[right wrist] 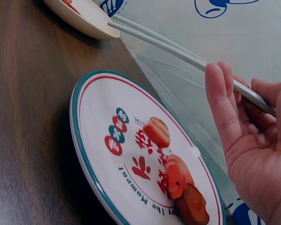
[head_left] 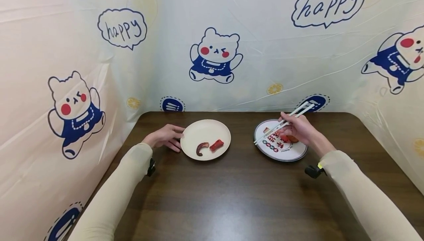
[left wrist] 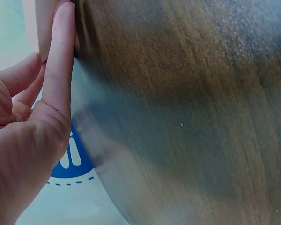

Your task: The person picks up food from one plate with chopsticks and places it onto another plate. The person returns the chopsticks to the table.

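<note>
Table (head_left: 228,197) carries two plates, well apart: printed plate (head_left: 281,155) right, plain plate (head_left: 205,126) left. Left hand (head_left: 167,137): fingers mostly straight, touching plain plate's left rim. Right hand (head_left: 299,127): fingers bent round chopsticks (right wrist: 164,47), over printed plate's right side. Tips close together, nothing between them; head view puts them at that plate's left edge.

Food: shrimp (right wrist: 178,176), brown piece (right wrist: 192,204) and chunk (right wrist: 158,132) on printed plate; tentacle (head_left: 202,145) and red piece (head_left: 216,145) on plain plate.

Risks: slim tips plus an off-centre pinch could roll or drop a piece; a left-hand push on the rim could slide plain plate.

Views: right wrist shows the three pieces head view half hides behind the hand. There the tips overlap plain plate, probably just line of sight. Left wrist shows thumb and finger at the rim, no food.
</note>
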A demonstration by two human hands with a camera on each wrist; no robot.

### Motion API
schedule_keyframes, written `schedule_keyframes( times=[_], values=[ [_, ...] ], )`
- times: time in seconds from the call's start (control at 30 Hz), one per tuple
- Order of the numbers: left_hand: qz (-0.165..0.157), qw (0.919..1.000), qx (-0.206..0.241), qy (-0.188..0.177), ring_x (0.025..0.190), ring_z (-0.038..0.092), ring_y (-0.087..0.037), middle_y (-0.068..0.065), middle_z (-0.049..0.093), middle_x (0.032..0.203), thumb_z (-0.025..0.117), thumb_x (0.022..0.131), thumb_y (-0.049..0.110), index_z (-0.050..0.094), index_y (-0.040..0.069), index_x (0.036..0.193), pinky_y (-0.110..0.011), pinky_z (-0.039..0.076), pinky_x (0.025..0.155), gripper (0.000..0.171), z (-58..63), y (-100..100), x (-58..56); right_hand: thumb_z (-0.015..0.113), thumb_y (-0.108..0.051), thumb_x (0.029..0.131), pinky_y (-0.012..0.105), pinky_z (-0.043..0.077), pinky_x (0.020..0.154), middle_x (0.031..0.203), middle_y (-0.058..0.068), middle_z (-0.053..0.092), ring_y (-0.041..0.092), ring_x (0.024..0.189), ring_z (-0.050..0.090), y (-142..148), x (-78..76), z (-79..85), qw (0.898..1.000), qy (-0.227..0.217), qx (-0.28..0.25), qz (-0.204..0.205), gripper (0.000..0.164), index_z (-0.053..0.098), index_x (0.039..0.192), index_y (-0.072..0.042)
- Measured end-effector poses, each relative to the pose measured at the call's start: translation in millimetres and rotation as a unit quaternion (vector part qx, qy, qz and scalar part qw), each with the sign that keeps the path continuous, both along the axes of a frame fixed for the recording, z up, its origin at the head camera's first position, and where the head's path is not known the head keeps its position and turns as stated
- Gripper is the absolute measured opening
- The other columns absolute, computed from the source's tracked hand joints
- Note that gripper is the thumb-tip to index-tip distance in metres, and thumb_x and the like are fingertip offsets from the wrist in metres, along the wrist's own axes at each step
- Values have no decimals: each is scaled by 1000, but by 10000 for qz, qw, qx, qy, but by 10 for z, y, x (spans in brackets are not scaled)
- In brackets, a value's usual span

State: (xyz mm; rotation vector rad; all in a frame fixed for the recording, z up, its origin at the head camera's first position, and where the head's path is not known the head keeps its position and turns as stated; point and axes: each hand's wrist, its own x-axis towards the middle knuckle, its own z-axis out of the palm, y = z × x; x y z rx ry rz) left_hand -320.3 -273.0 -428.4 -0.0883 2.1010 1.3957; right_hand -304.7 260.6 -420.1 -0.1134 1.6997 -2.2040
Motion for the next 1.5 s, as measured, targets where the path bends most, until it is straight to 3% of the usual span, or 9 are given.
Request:
schedule_keyframes(
  times=[0.33,0.97,1.27,1.5],
  values=[
    [-24,10000,-7,3,83,76,-29,-27,63,127,55,110,9,36,1,162,-48,66,80,56,-16,-3,-28,53,-22,113,30,66,64,75,15,74,20,63,75,115,18,-43,9991,59,-386,-135,34,71,97,3],
    [-128,9997,208,72,80,75,-28,-26,67,117,51,111,5,34,-3,162,-50,66,79,54,-20,-1,7,54,-25,112,28,65,63,79,13,73,17,64,72,245,84,-100,9988,-21,-460,-177,33,67,98,2],
    [-93,9997,208,52,81,76,-29,-25,67,116,51,111,5,35,-3,162,-49,66,79,53,-22,1,1,52,-25,113,27,64,60,81,13,75,18,65,73,335,101,-129,9980,78,-496,-386,35,71,98,1],
    [-85,9999,117,32,83,76,-30,-26,66,120,51,111,6,36,-1,162,-48,66,80,53,-17,3,1,49,-21,114,28,64,58,78,14,74,20,61,72,372,96,-125,9937,223,-844,-696,36,70,97,2]
  ],
)
